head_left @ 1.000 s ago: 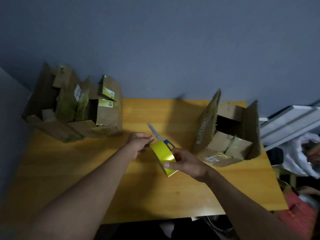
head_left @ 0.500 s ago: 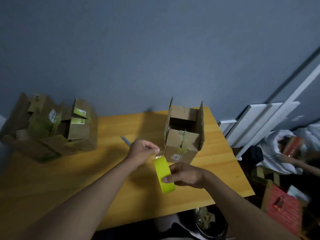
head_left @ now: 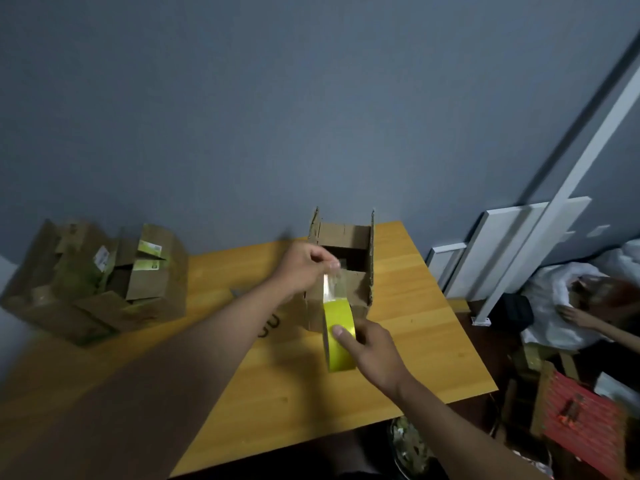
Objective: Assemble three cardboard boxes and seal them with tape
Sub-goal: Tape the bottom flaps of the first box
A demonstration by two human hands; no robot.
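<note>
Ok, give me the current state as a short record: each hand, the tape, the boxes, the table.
left hand: pinches the free end of the clear tape strip, pulled up from the roll
right hand: grips the yellow tape roll, held on edge
open box: behind the hands, top flaps up, unsealed
box pile: left end of table, flaps loose
table: wooden; scissors mostly hidden by left forearm

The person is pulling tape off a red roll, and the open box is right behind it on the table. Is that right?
Not quite. The head view shows the roll is yellow, not red. The left hand pulls tape off it, the right hand holds it, and the open box is behind it.
</note>
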